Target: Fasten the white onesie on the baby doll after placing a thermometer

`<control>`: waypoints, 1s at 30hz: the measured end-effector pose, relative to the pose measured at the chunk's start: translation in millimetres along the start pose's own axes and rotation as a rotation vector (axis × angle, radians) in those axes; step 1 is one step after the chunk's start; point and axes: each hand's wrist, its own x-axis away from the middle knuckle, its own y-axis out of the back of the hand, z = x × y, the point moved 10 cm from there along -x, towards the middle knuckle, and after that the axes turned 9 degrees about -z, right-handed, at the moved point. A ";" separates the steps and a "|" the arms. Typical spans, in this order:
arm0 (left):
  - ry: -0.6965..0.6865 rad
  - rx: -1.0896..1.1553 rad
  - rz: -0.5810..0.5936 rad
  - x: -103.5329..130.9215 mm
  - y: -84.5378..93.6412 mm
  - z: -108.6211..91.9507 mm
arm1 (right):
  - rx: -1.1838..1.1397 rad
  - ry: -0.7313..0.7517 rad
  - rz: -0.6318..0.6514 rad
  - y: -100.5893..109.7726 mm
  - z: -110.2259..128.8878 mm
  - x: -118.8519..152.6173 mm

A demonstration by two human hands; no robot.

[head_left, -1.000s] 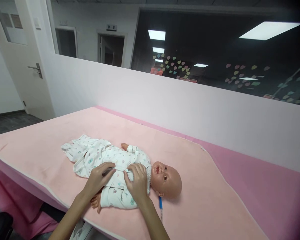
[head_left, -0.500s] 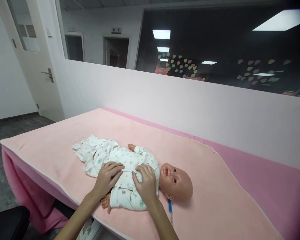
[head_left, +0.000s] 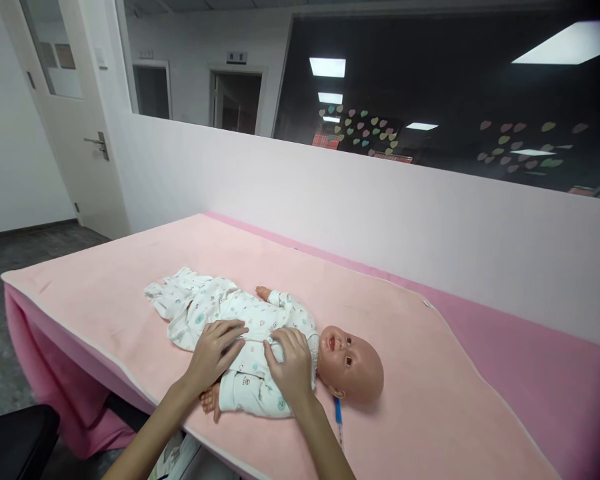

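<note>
A baby doll [head_left: 351, 367] lies on its back on the pink-covered table, its bald head to the right. It wears a white printed garment [head_left: 255, 313] whose empty-looking lower end lies rumpled at the left. My left hand [head_left: 216, 353] rests on the doll's middle, fingers slightly bent and apart from the thumb. My right hand [head_left: 291, 363] lies on the chest near the neck, its fingers spread over the cloth. Neither hand visibly grips anything. One doll hand shows beside my left wrist, the other beyond the body.
A blue and white strip [head_left: 339, 412] lies beside my right forearm, below the doll's head. The pink table cover [head_left: 430, 400] hangs over the left edge. A black chair part [head_left: 20, 440] stands at the lower left. Behind the table rises a white wall [head_left: 330, 193] with a window.
</note>
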 end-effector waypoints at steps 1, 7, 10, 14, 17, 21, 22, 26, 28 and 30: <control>0.004 0.010 0.000 0.0 0.5 -0.1 | 0.001 -0.001 -0.001 0.1 -0.2 0.0; 0.050 0.053 -0.009 -0.2 1.5 3.6 | 0.003 -0.005 -0.001 -0.1 -0.4 0.0; 0.029 0.032 -0.018 -0.7 1.4 2.0 | 0.005 -0.002 -0.005 0.3 0.0 -0.3; 0.043 0.022 0.011 -1.0 -0.5 1.8 | -0.003 -0.004 -0.005 0.6 0.2 -0.6; 0.062 0.033 0.022 -1.3 -1.2 2.7 | -0.008 -0.007 -0.004 0.9 0.2 -0.9; 0.045 0.029 -0.005 -1.8 -0.6 2.3 | 0.013 0.013 -0.013 1.8 1.9 -1.2; 0.041 0.026 -0.008 -1.9 -0.9 2.3 | 0.019 0.015 -0.013 1.9 1.8 -1.1; 0.035 0.023 -0.006 -2.3 -2.0 1.9 | 0.017 0.013 -0.014 1.4 0.4 -0.1; 0.042 0.032 -0.008 -2.6 -1.2 1.7 | 0.008 0.006 -0.017 1.3 -0.6 0.4; 0.057 0.047 -0.009 -2.4 0.0 1.8 | 0.002 -0.001 -0.018 1.0 -1.5 0.7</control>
